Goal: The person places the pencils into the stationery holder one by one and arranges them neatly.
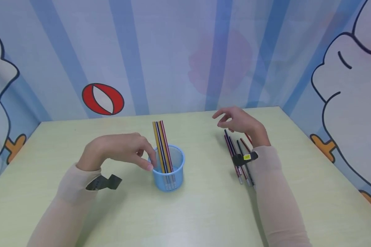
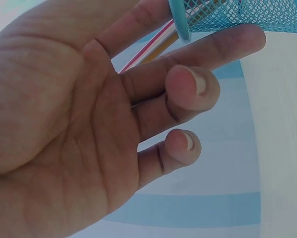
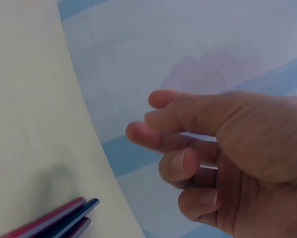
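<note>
A light blue mesh pen cup (image 1: 178, 171) stands upright at the middle of the table. Several striped pencils (image 1: 164, 147), yellow, dark and red, lean in it, rising well above the rim. My left hand (image 1: 123, 149) holds the cup's left rim, a finger over the edge and the thumb outside. In the left wrist view, fingers lie along the mesh wall (image 2: 223, 20). More dark and red pencils (image 1: 232, 147) lie in a loose bunch on the right, partly hidden by my right forearm. Above their far ends hovers my right hand (image 1: 238, 120), fingers loosely bent, holding nothing.
The pale table (image 1: 204, 216) ends at a blue striped backdrop (image 1: 173, 58) close behind both hands. Printed on that backdrop is a red and white ball (image 1: 103, 99). Dark wrist straps (image 1: 103, 183) sit on both sleeves.
</note>
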### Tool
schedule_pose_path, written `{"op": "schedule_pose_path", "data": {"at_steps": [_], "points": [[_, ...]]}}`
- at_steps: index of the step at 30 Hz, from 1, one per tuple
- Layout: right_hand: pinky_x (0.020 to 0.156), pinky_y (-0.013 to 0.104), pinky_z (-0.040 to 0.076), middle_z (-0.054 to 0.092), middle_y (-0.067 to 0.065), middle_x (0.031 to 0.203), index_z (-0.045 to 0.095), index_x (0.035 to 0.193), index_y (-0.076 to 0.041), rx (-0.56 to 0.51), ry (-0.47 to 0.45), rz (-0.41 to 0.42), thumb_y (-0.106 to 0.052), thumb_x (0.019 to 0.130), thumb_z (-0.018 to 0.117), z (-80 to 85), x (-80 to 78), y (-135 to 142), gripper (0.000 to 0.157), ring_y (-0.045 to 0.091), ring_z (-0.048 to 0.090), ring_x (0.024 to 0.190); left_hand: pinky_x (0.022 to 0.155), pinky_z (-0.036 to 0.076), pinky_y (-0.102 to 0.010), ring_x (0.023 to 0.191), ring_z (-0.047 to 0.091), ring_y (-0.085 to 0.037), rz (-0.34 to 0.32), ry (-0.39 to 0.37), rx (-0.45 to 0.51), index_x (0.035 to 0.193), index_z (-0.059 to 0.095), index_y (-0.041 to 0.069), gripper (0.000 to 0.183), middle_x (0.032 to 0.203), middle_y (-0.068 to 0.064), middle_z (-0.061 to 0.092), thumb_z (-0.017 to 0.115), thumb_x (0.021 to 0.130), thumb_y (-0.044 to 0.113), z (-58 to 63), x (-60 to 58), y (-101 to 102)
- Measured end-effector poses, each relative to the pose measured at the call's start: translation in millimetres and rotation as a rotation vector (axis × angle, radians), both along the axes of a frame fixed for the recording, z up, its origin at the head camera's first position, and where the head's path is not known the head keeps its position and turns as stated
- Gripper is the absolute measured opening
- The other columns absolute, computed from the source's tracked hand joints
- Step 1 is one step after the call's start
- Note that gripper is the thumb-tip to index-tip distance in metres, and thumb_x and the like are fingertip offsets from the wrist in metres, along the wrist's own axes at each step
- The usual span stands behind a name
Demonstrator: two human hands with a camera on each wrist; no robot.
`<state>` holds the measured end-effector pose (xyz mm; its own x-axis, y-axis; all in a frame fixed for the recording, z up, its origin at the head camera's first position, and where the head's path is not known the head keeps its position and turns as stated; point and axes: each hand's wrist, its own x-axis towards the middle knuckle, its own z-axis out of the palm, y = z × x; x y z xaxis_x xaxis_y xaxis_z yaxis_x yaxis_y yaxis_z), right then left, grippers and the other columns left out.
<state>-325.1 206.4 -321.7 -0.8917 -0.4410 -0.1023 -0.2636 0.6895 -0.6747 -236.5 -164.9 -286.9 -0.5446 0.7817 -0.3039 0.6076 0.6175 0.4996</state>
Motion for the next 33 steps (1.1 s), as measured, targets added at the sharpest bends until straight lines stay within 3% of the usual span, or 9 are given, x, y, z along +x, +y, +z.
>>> {"op": "schedule_pose_path", "data": {"at_steps": [6, 13, 15, 17, 19, 21, 30, 33], "points": [[0.075, 0.045, 0.046, 0.061, 0.020, 0.126, 0.057, 0.136, -0.011, 0.103, -0.062, -0.027, -0.008, 0.101, 0.056, -8.8, -3.6, 8, 0.036, 0.032, 0.055, 0.084, 0.068, 0.047, -0.030, 0.078, 0.056, -0.012, 0.001, 0.006, -0.003, 0.107, 0.078, 0.020, 0.018, 0.096, 0.013, 0.069, 0.075, 0.091, 0.025, 0.7, 0.2, 0], [0.066, 0.033, 0.044, 0.061, 0.023, 0.127, 0.059, 0.134, -0.008, 0.192, -0.093, -0.020, -0.003, 0.098, 0.055, -20.3, -10.5, 10, 0.037, 0.017, 0.047, 0.062, 0.070, 0.049, -0.030, 0.080, 0.056, -0.013, 0.002, 0.009, -0.005, 0.108, 0.078, 0.021, 0.019, 0.097, 0.014, 0.070, 0.075, 0.090, 0.027, -0.2, 0.5, -1], [0.070, 0.033, 0.046, 0.061, 0.023, 0.127, 0.061, 0.133, -0.009, 0.229, -0.088, -0.020, -0.003, 0.098, 0.056, -22.8, -11.3, 10, 0.036, 0.017, 0.055, 0.069, 0.070, 0.049, -0.030, 0.080, 0.056, -0.012, 0.003, 0.009, -0.004, 0.108, 0.078, 0.020, 0.019, 0.097, 0.014, 0.070, 0.075, 0.090, 0.026, 0.3, 0.5, -1], [0.076, 0.037, 0.048, 0.060, 0.023, 0.128, 0.062, 0.132, -0.010, 0.262, -0.082, -0.025, -0.004, 0.098, 0.057, -24.9, -11.1, 9, 0.035, 0.023, 0.063, 0.086, 0.070, 0.049, -0.030, 0.079, 0.056, -0.012, 0.000, 0.011, -0.002, 0.108, 0.078, 0.020, 0.019, 0.097, 0.014, 0.070, 0.076, 0.090, 0.026, 0.7, 0.4, -1], [0.084, 0.042, 0.049, 0.058, 0.023, 0.130, 0.063, 0.131, -0.011, 0.285, -0.076, -0.028, -0.005, 0.098, 0.059, -26.9, -10.2, 8, 0.034, 0.030, 0.062, 0.104, 0.070, 0.049, -0.030, 0.079, 0.056, -0.012, -0.004, 0.012, 0.000, 0.108, 0.078, 0.020, 0.019, 0.097, 0.014, 0.070, 0.076, 0.090, 0.026, 0.9, 0.4, -1], [0.088, 0.045, 0.048, 0.056, 0.022, 0.131, 0.064, 0.129, -0.012, 0.294, -0.078, -0.026, -0.006, 0.097, 0.060, -29.2, -9.2, 6, 0.033, 0.032, 0.061, 0.108, 0.069, 0.048, -0.030, 0.078, 0.056, -0.012, -0.008, 0.015, 0.000, 0.108, 0.078, 0.020, 0.019, 0.097, 0.014, 0.070, 0.075, 0.090, 0.026, 0.7, 0.5, -1], [0.076, 0.041, 0.043, 0.059, 0.013, 0.108, 0.066, 0.119, -0.016, 0.301, -0.102, -0.035, -0.014, 0.090, 0.070, -36.3, -6.4, -2, 0.030, 0.026, 0.055, 0.083, 0.069, 0.048, -0.030, 0.078, 0.056, -0.012, -0.007, 0.031, -0.007, 0.107, 0.078, 0.021, 0.018, 0.095, 0.014, 0.069, 0.076, 0.090, 0.026, 1.1, 1.0, -1], [0.073, 0.040, 0.042, 0.055, 0.012, 0.113, 0.065, 0.116, -0.019, 0.318, -0.124, -0.056, -0.014, 0.089, 0.070, -37.2, -5.4, -3, 0.028, 0.026, 0.052, 0.080, 0.070, 0.049, -0.031, 0.080, 0.056, -0.013, -0.003, 0.030, -0.009, 0.107, 0.078, 0.022, 0.018, 0.095, 0.014, 0.069, 0.076, 0.090, 0.027, 1.1, 1.1, -1]]}}
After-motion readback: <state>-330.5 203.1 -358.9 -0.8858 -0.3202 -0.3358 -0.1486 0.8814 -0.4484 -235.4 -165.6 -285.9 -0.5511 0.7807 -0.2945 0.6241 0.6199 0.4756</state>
